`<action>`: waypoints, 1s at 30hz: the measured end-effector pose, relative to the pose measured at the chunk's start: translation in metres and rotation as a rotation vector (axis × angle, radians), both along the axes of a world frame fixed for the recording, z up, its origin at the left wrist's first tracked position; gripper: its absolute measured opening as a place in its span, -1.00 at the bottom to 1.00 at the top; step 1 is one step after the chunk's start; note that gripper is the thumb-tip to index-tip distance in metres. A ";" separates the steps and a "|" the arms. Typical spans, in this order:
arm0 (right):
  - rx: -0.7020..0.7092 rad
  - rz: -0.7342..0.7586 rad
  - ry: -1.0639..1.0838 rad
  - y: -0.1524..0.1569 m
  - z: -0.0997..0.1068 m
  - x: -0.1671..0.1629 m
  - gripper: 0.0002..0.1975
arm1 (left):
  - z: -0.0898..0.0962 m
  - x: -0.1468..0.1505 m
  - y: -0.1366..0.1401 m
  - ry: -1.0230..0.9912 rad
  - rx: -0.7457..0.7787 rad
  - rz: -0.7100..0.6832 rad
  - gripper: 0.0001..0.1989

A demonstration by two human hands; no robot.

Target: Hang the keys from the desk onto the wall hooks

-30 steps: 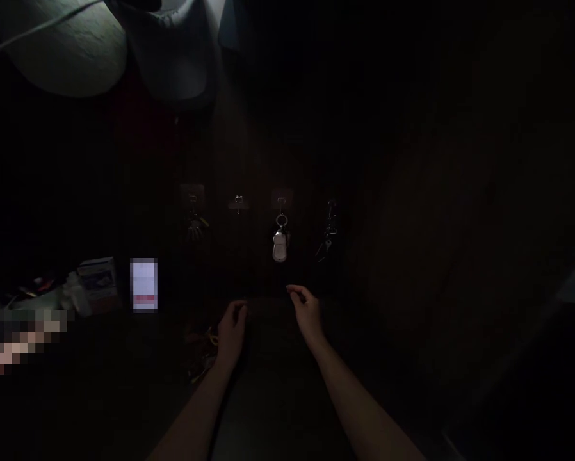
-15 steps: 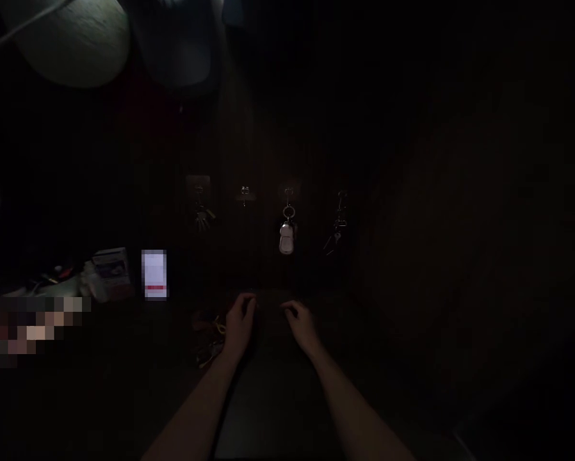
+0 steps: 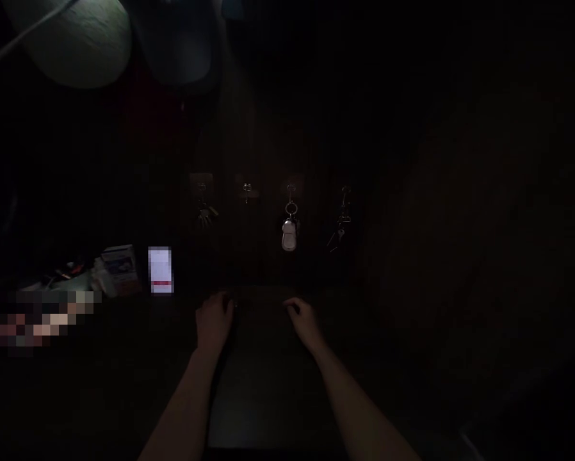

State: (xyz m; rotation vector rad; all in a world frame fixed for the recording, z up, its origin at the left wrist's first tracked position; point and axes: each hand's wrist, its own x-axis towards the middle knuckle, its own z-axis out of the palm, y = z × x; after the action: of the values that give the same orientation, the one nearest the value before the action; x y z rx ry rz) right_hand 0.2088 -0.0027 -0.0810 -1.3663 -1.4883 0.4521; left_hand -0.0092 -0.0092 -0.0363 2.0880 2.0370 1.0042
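The room is very dark. Both hands hover low over a dark flat surface below a row of wall hooks. The left hand (image 3: 214, 323) curls loosely, and whether its grip holds anything is lost in shadow. The right hand (image 3: 303, 320) is half curled, apparently empty. A white key fob (image 3: 289, 235) hangs above, well apart from both

left hand (image 3: 214, 323) low, fingers curled | right hand (image 3: 303, 320) low, fingers curled
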 end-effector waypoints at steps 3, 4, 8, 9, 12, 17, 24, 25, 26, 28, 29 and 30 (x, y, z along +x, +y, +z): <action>-0.006 -0.010 -0.004 0.001 0.000 0.000 -0.78 | -0.002 -0.007 0.002 0.124 -0.139 0.064 -0.63; -0.010 -0.013 -0.006 0.001 0.000 0.000 -0.79 | -0.003 -0.007 0.002 0.134 -0.156 0.064 -0.62; -0.021 -0.006 -0.010 0.001 -0.001 0.000 -0.79 | -0.002 -0.007 0.003 0.066 -0.108 0.031 -0.68; -0.018 0.001 -0.006 0.001 0.000 0.000 -0.79 | -0.002 -0.006 0.003 0.014 -0.080 0.020 -0.69; 0.000 0.025 0.013 -0.001 0.002 -0.001 -0.79 | 0.000 -0.004 0.005 -0.262 -0.017 -0.042 -0.71; 0.032 0.061 -0.016 -0.012 0.013 -0.012 -0.78 | 0.008 0.008 0.002 -0.803 -0.035 -0.259 -0.66; -0.054 0.308 0.036 -0.028 0.025 -0.041 -0.61 | 0.018 0.026 -0.011 -1.122 -0.182 -0.419 -0.58; -0.063 0.312 0.041 -0.029 0.025 -0.045 -0.62 | 0.018 0.029 -0.012 -1.115 -0.183 -0.433 -0.59; -0.068 0.316 0.048 -0.030 0.025 -0.048 -0.63 | 0.018 0.031 -0.012 -1.104 -0.180 -0.445 -0.60; -0.071 0.342 0.070 -0.030 0.026 -0.053 -0.69 | 0.016 0.033 -0.012 -1.080 -0.184 -0.465 -0.64; -0.070 0.361 0.088 -0.030 0.026 -0.055 -0.72 | 0.015 0.034 -0.012 -1.068 -0.186 -0.471 -0.65; -0.066 0.379 0.111 -0.030 0.027 -0.056 -0.75 | 0.014 0.034 -0.011 -1.055 -0.181 -0.474 -0.65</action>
State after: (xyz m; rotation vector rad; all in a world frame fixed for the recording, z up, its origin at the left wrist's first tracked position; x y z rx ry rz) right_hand 0.1532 -0.0327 -0.0543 -1.0882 -1.6549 0.8087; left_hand 0.0250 -0.0204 -0.0221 1.3338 1.0052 1.3289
